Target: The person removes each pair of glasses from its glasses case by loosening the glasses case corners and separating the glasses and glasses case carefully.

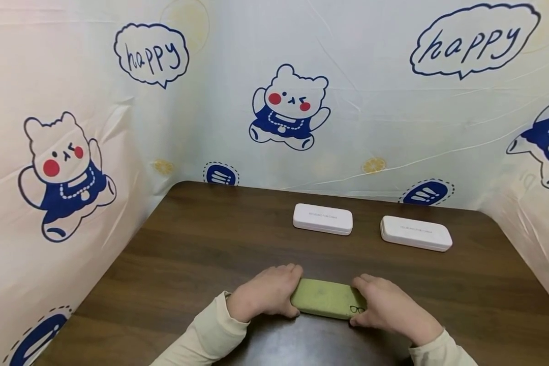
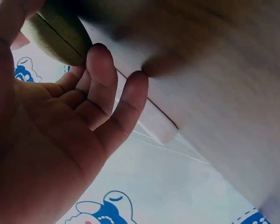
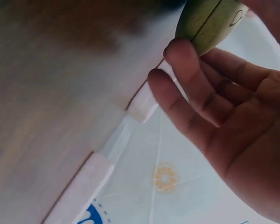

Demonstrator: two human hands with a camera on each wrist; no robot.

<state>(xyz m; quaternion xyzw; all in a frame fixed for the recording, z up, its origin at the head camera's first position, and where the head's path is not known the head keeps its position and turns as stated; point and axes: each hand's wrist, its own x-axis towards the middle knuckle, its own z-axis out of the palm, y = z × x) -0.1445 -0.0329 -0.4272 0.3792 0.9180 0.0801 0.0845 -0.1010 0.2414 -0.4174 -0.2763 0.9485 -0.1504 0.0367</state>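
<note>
A green glasses case (image 1: 326,298) with a small printed pair of glasses at its right corner lies at the front of the table. My left hand (image 1: 271,291) grips its left end, thumb at the near side and fingers at the far side. The right hand (image 1: 389,306) holds the opposite end in the same way. In the left wrist view, fingertips of the left hand (image 2: 60,121) meet the rounded end of the green case (image 2: 60,35). The right wrist view has the right hand (image 3: 233,107) at the other end of the case (image 3: 210,25), whose lid seam is closed.
Two white glasses cases, one at the centre back (image 1: 323,219) and one farther right (image 1: 416,233), lie closed on the dark wooden table (image 1: 201,244). A printed cloth (image 1: 366,122) with bears and lettering hangs around the table's back and sides.
</note>
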